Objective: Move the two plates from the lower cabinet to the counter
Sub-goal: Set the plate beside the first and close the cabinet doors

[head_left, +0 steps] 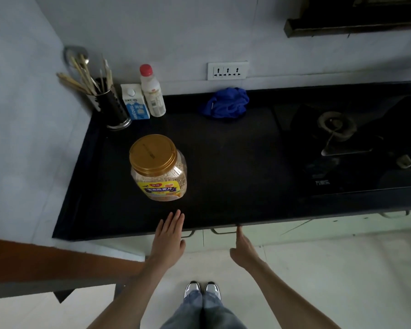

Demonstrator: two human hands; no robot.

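Note:
The black counter [235, 162] fills the middle of the head view. Below its front edge the pale lower cabinet doors [223, 236] are shut, with two metal handles [221, 231] side by side. No plates are in view. My left hand [169, 236] is flat and empty, fingers together, its tips over the counter's front edge just below the oat jar. My right hand [243, 250] is empty and turned edge-on, fingertips at the counter's front edge above the right door handle.
A gold-lidded oat jar [158, 167] stands near the counter front. At the back left are a utensil holder [109, 108], a milk carton [134, 104] and a red-capped bottle [152, 91]. A blue cloth [226, 103] lies at the back, a gas hob [337, 129] on the right.

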